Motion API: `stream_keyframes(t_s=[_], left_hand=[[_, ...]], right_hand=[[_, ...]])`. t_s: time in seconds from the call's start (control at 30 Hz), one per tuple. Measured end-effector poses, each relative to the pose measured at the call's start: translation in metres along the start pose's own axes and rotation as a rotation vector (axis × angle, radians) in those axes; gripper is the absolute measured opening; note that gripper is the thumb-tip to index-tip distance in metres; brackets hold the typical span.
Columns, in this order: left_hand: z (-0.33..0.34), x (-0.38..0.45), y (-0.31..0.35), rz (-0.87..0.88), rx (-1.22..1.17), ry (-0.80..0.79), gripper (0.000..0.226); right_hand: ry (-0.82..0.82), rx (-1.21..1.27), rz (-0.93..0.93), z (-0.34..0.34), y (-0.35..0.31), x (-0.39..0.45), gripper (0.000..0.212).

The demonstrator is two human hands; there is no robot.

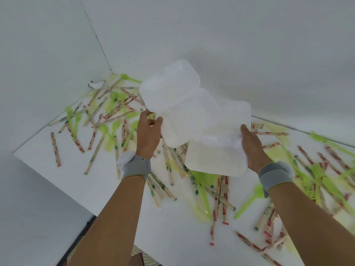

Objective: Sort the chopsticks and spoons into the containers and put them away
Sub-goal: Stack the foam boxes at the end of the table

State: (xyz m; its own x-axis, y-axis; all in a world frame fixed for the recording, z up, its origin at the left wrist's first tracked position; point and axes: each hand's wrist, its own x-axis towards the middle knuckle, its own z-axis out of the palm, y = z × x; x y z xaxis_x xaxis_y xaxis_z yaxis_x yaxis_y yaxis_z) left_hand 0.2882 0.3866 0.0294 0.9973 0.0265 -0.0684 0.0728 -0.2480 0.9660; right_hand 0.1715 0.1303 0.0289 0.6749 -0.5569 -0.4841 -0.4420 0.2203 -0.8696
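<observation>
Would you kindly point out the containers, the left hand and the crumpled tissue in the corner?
containers [172,89], head view, upper wall.
left hand [148,136], head view, back of hand.
tissue [95,85], head view, its middle.

Arms: two bare forearms, with no sleeves reaching into view.
Left hand [148,134]: bare, no glove, no ring to be seen.
Right hand [252,148]: bare, no glove, no ring to be seen.
Left wrist: a grey fabric wrist strap [136,168] wrapped round it, with a pale bluish-white rounded piece [123,162] on its outer side.
Right wrist: a matching grey fabric wrist band [275,176], layered in overlapping strips, one loose end hanging down at its inner edge.
</observation>
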Motion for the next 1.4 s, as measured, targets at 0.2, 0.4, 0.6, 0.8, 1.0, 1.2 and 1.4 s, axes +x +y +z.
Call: stream_keyframes(t_s=[0.2,0.4,0.6,0.8,1.0,1.2,1.4], left_hand=[[0.015,-0.026,0.006,0.067,0.091,-0.325,0.030],[0.032,-0.033,0.001,0.129,0.225,-0.401,0.037],[0.050,-0.040,-0.001,0.089,0.207,-0.393,0.037],[0.063,-0.052,0.002,-0.079,0.110,-0.439,0.050],[0.071,-0.045,0.001,-0.196,0.033,-0.438,0.025],[0.074,-0.043,0.001,-0.105,0.075,-0.424,0.019],[0.083,-0.051,0.008,-0.069,0.069,-0.411,0.023]], right_hand=[[0.024,0.099,0.063,-0.004,-0.003,-0.009,0.052],[-0.058,0.184,0.090,-0.011,0.006,-0.015,0.047],[-0.039,0.233,0.095,-0.009,0.008,-0.021,0.055],[-0.044,0.237,0.092,-0.010,0.013,-0.023,0.065],[-0.005,0.218,0.078,-0.016,0.014,-0.023,0.055],[-0.032,0.255,0.065,-0.023,0.018,-0.027,0.052],[-0.024,0.100,-0.052,-0.031,0.028,-0.031,0.040]])
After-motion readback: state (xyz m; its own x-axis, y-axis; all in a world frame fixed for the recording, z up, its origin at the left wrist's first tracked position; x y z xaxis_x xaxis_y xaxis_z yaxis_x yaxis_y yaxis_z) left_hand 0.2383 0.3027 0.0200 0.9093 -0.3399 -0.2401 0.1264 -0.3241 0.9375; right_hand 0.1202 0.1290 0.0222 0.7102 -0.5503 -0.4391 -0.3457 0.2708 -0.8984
